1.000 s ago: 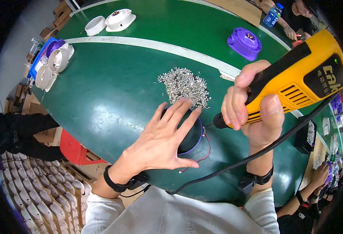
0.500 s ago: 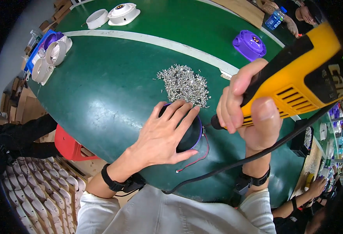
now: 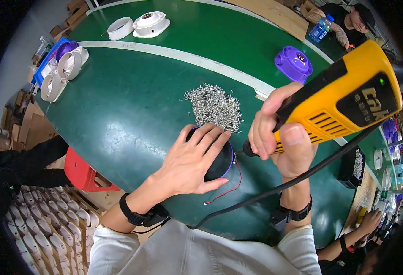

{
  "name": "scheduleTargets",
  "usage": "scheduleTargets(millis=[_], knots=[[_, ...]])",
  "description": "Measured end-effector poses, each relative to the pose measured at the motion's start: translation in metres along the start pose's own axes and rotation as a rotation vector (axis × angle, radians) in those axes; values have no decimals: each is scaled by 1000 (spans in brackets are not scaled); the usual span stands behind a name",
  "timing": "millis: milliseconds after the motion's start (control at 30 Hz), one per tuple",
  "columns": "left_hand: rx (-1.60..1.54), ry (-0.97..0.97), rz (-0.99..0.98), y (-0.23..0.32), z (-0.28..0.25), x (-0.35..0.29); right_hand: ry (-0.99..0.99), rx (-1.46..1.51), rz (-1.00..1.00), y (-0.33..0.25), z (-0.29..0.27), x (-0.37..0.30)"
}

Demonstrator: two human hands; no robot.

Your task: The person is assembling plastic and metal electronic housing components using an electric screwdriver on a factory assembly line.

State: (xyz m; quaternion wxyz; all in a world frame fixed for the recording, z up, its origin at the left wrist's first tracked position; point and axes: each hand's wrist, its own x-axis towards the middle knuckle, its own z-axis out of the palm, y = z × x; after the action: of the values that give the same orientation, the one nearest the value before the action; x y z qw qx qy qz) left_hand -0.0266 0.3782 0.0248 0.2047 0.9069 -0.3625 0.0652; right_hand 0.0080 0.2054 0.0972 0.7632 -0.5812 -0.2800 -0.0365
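My left hand (image 3: 190,160) spreads across a round purple-rimmed housing (image 3: 224,167) with a dark inside, gripping it between fingers and thumb. A thin red wire (image 3: 235,182) with a small white plug trails from the housing's right side onto the table. In my right hand (image 3: 286,135) is a yellow and black corded electric screwdriver (image 3: 336,105), its nose pointing left at the housing's right edge, by a small metal part. Whether the bit touches is too small to tell. Just beyond my left fingertips lies a heap of small silver screws (image 3: 214,106).
The black cord (image 3: 256,195) crosses in front of my right forearm. Across the green table (image 3: 119,101) stand a purple housing (image 3: 293,64) and white housings (image 3: 151,24). A blue bin (image 3: 50,62) sits far left, a black screw box (image 3: 351,167) right. Other people work nearby.
The screwdriver's body has swung slightly left in the picture, and its small green light now shows. My left hand keeps its hold on the housing. The whole view has shifted a little.
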Motion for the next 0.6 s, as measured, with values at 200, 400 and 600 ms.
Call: scheduleTargets(millis=[200, 400, 600], knots=[[16, 33, -9, 1, 2, -3, 52, 50, 66, 2, 9, -2], [11, 7, -10, 2, 2, -2, 7, -31, -4, -8, 0, -2], [29, 19, -34, 4, -2, -1, 12, -97, -135, -30, -13, -5]])
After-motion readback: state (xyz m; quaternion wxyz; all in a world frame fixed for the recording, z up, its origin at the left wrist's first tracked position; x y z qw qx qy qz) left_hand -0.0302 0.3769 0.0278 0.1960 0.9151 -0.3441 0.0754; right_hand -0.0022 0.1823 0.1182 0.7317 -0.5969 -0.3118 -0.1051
